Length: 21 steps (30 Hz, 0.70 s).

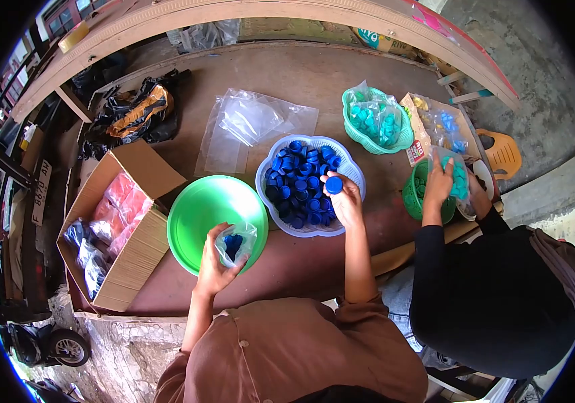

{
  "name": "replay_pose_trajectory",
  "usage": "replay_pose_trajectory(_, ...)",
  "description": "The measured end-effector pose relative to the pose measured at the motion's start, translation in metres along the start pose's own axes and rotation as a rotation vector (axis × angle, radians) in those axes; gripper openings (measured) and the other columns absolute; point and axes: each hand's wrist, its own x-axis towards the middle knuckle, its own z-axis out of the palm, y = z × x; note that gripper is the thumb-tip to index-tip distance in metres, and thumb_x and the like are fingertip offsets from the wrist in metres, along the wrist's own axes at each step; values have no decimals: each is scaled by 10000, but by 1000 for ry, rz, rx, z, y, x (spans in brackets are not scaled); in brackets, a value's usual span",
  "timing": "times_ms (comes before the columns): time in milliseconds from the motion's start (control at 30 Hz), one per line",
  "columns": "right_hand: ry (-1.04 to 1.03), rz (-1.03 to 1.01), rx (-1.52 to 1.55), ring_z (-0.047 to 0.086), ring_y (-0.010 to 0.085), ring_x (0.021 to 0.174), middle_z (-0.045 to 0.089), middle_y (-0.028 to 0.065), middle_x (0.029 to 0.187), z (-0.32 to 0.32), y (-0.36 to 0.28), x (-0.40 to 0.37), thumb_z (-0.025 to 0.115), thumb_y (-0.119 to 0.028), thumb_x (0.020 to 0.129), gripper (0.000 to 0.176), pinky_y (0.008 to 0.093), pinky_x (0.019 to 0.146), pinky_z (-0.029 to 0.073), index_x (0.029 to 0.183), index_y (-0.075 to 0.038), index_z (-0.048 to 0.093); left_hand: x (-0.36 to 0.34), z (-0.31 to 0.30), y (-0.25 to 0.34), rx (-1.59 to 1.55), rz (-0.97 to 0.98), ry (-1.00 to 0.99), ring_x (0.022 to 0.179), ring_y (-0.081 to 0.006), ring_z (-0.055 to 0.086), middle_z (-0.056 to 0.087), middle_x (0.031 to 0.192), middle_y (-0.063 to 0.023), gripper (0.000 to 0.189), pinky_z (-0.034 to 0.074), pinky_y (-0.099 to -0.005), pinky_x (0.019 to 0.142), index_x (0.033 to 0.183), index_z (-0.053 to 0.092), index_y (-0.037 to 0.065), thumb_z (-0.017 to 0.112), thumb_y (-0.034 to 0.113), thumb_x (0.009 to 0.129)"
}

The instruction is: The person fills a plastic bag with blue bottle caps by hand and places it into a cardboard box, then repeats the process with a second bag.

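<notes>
My left hand [212, 265] grips a clear plastic bag [245, 236], its mouth open upward, with some dark blue caps inside. Beneath the bag is a round green basin [186, 208], bare inside where it shows. Between the fingers of my right hand [348, 205] is a blue bottle cap [334, 185], held above the right side of a pale blue plastic basket [356, 164]. That basket holds a heap of loose blue caps [297, 178].
An open cardboard box [129, 262] with filled bags stands left. Flat clear bags [254, 121] lie behind the basins, near a black plastic bundle [136, 111]. At right, a co-worker's hands [438, 185] hold a bag of teal caps over a green basket [414, 201]; a mint basket [398, 144] sits behind.
</notes>
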Motion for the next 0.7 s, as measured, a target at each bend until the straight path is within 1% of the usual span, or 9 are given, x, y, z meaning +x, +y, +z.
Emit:
replay_pose_trajectory(67, -47, -11, 44, 613, 190, 921, 631, 136, 985, 8, 0, -5, 524, -4, 844, 189, 265, 716, 486, 1009, -8, 614, 0, 0, 0, 2, 3, -3, 1094, -319, 476, 474, 1162, -188, 706, 379, -380, 934, 1208, 354, -11, 749, 130, 640)
replay_pose_trajectory(133, -48, -74, -144, 600, 172, 785, 639, 146, 942, 30, -4, -12, 510, -22, 855, 199, 269, 721, 481, 1030, 0, 603, 0, 0, 0, 5, 6, -4, 1095, -320, 476, 475, 1161, -188, 707, 377, -380, 935, 1209, 353, -11, 749, 130, 640)
replay_pose_trajectory(200, -72, -85, -214, 625, 189, 885, 647, 123, 911, 65, -11, -22, 522, -39, 850, 183, 290, 818, 480, 1005, 7, 607, 1, 0, 0, 5, 4, -5, 1099, -316, 474, 476, 1160, -189, 713, 377, -379, 936, 1212, 350, -10, 750, 132, 639)
replay_pose_trajectory(300, -225, -282, -677, 570, 122, 646, 648, 70, 797, 111, -9, -38, 563, 64, 682, 264, 255, 596, 440, 909, -31, 660, 1, 1, 1, -2, 1, -3, 1097, -312, 478, 476, 1161, -190, 717, 379, -377, 935, 1214, 347, -11, 751, 130, 639)
replay_pose_trajectory(367, -328, -465, -988, 569, 202, 610, 618, 69, 724, 132, 1, -47, 667, -45, 680, 222, 302, 606, 421, 900, -72, 664, 0, 1, 1, -25, -1, 0, 1095, -310, 480, 478, 1159, -190, 717, 381, -376, 934, 1215, 347, -12, 750, 124, 638)
replay_pose_trajectory(467, -402, -484, -1019, 563, 212, 608, 614, 54, 700, 143, 7, -53, 720, -164, 696, 232, 330, 610, 418, 897, -70, 653, 0, 3, 0, -53, 0, 2, 1090, -308, 485, 482, 1155, -190, 715, 384, -374, 932, 1215, 346, -13, 749, 113, 637)
replay_pose_trajectory(567, -189, -357, -876, 576, 182, 587, 629, 90, 735, 113, 3, -30, 685, -97, 722, 169, 293, 552, 457, 878, -44, 648, 0, 3, 0, -34, 0, 4, 1088, -309, 486, 485, 1153, -190, 713, 385, -374, 930, 1215, 346, -13, 747, 104, 637)
replay_pose_trajectory(600, -26, -181, -835, 602, 268, 628, 619, 133, 731, 98, 0, -21, 626, -67, 736, 113, 333, 592, 476, 841, -26, 626, 0, 2, 0, -11, -5, 6, 1089, -310, 486, 485, 1154, -189, 712, 385, -376, 930, 1214, 345, -13, 747, 100, 636)
replay_pose_trajectory(700, 237, -227, -1343, 595, 340, 757, 615, 184, 822, 10, 17, 14, 619, -70, 736, 134, 401, 693, 478, 858, -13, 621, 1, 1, 3, -4, 0, 7, 1093, -315, 482, 480, 1161, -190, 711, 382, -381, 933, 1211, 348, -12, 748, 108, 636)
